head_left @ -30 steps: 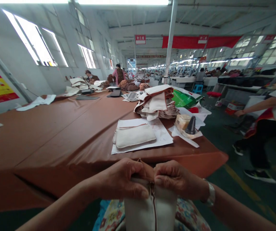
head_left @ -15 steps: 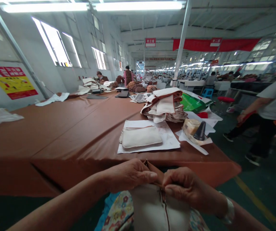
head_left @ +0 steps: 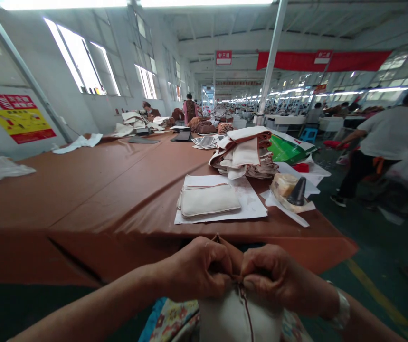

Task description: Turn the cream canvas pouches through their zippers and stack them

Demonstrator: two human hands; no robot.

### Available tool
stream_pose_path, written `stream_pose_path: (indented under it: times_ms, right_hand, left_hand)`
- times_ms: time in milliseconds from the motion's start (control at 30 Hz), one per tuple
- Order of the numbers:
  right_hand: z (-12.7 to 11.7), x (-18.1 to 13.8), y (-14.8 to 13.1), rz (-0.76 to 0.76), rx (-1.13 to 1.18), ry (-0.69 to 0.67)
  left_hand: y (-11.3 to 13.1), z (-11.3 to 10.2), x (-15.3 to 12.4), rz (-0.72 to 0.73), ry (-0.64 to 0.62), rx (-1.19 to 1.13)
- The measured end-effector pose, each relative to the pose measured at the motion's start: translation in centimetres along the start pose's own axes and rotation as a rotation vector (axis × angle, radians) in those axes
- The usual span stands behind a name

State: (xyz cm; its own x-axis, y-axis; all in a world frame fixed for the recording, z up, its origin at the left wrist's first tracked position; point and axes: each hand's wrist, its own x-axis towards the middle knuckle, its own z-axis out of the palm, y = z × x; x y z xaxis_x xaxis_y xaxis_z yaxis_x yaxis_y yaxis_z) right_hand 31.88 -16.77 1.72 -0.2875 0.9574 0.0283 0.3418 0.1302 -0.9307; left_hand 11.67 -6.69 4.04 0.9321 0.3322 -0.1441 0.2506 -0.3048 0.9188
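Note:
A cream bag piece [head_left: 223,318] with a dark brown line down its middle, a seam or a zip, hangs upright over a flowered cloth on my lap. My left hand [head_left: 202,268] pinches its brown upper edge, thumb against bent fingers. Close beside it, my right hand [head_left: 277,273] grips the same edge, just right of the brown line. A brown flap [head_left: 232,251] stands up behind the fingertips. Beyond my hands, flat cream pieces with brown edges [head_left: 211,202] lie stacked on a white sheet [head_left: 255,209].
The brown-covered table [head_left: 93,190] spreads in front. A taller pile of cream pieces [head_left: 246,152] stands behind the sheet. At the right are a dark cone [head_left: 297,192], a yellowish block [head_left: 284,184] and a green bag [head_left: 285,149]. A person [head_left: 389,137] is in the right aisle.
My left hand's fingers have curled in and its thumb has come down to the edge beside my right thumb. My right hand stays nearly still. The person at the right has moved.

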Motion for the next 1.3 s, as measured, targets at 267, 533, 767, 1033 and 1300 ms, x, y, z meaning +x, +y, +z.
stream_pose_path:
  times_ms: [267, 533, 767, 1033, 1300]
  right_hand:
    - [0.2, 0.1, -0.1, -0.028, -0.008, 0.023]
    - [0.1, -0.1, 0.1, 0.003, 0.045, -0.002]
    - [-0.4, -0.4, 1.2, 0.05, 0.387, 0.057]
    - [0.2, -1.5, 2.1, 0.012, 0.317, 0.113]
    - [0.9, -1.4, 1.9, -0.299, -0.204, 0.217]
  left_hand:
    - [1.2, -1.6, -0.9, -0.122, -0.077, -0.213]
    - [1.7, -0.2, 0.7, 0.097, -0.131, 0.008]
    - [-0.7, 0.3, -0.1, -0.03, -0.071, -0.242]
    - [-2.2, 0.3, -0.5, -0.156, -0.016, -0.375]
    - [-2.4, 1.1, -0.7, -0.256, -0.002, -0.697]
